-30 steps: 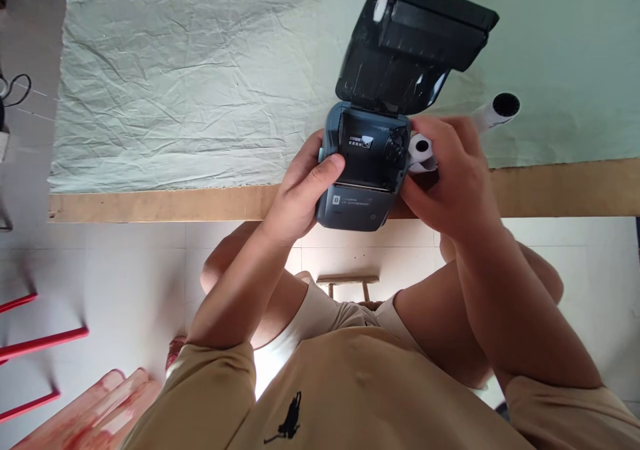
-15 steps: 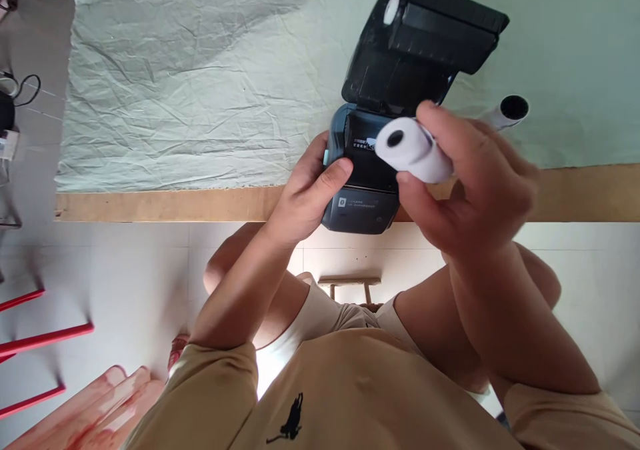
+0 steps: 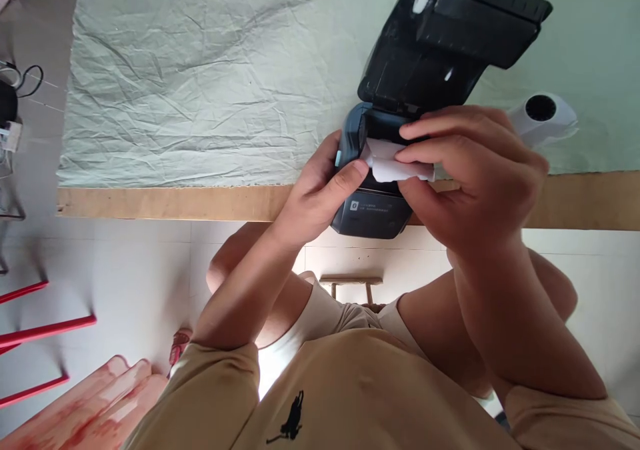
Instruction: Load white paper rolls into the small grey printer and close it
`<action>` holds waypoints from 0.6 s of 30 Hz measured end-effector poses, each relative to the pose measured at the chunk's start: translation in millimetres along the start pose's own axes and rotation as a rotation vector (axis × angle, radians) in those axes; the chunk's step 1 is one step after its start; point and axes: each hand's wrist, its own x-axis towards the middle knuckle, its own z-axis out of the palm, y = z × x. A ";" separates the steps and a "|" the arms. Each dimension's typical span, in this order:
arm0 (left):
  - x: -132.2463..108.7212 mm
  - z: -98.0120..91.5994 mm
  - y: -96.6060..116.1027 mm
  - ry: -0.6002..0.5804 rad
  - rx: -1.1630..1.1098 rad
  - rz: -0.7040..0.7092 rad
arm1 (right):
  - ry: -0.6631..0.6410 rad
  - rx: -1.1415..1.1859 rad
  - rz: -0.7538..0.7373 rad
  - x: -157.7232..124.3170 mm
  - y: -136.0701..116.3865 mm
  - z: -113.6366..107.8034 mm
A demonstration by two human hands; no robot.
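Note:
A black label printer (image 3: 373, 213) with its lid (image 3: 450, 30) swung up sits at the table's front edge. My left hand (image 3: 323, 190) grips the printer's left side, thumb over the rim of the paper bay. My right hand (image 3: 480, 177) pinches a white paper roll (image 3: 395, 167) that lies in the opening of the bay. Part of the roll is hidden behind my fingers. Beyond my right hand, a second white roll (image 3: 565, 117) with a dark round end lies on the cloth.
A pale green wrinkled cloth (image 3: 200, 90) covers the table, with a bare wooden front edge (image 3: 175, 203). A wooden stool (image 3: 350, 280) shows under the table. Red metal bars (image 3: 50, 331) and black cables (image 3: 33, 80) are at the left.
My right hand has moved the paper roll down and left into the printer's bay, turning it sideways. My left hand keeps its hold on the printer. The view has shifted slightly.

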 end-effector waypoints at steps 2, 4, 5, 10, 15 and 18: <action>0.0 1.1 1.2 0.016 -0.006 -0.022 | 0.018 0.036 -0.047 -3.3 1.1 -1.0; 0.7 0.9 0.7 0.017 -0.016 -0.040 | 0.030 0.108 -0.100 -8.3 2.8 -1.8; 1.6 0.3 -0.2 0.013 -0.019 -0.037 | 0.007 0.138 -0.108 -11.0 3.8 -1.9; 7.1 -2.7 -6.5 0.053 0.018 0.004 | -0.003 0.191 -0.087 -19.6 6.8 0.8; 5.0 -2.3 -2.7 0.033 0.023 -0.008 | 0.126 0.252 0.193 -22.0 11.7 -3.0; 1.3 -2.3 1.1 -0.002 -0.010 -0.049 | -0.069 0.363 0.354 -26.9 21.0 -4.4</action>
